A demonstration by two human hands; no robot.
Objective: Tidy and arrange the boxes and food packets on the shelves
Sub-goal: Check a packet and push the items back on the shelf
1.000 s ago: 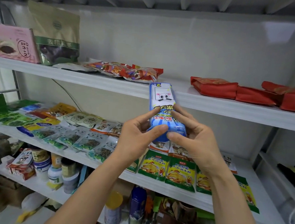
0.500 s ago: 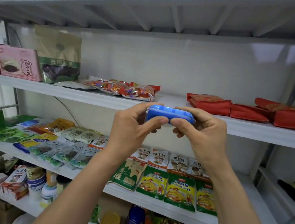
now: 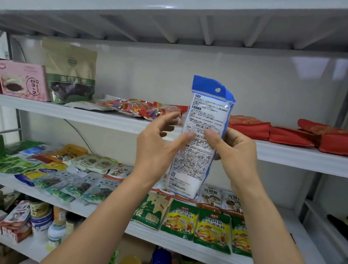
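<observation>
Blue-white packet (image 3: pixel 198 154) upright mid-frame, before middle shelf (image 3: pixel 291 157), hang-tab at 12 o'clock. Right hand (image 3: pixel 235 155) pinches 3 o'clock edge. Left hand (image 3: pixel 157 151) fingers loose, spread; thumb touches 9 o'clock edge. Likely light, floppy, slick film: hold mid-edges.

i see the blue-edged white packet (image 3: pixel 208 113) upright, leaning slightly right, printed back facing me, before the shelf (image 3: pixel 66 111).
</observation>
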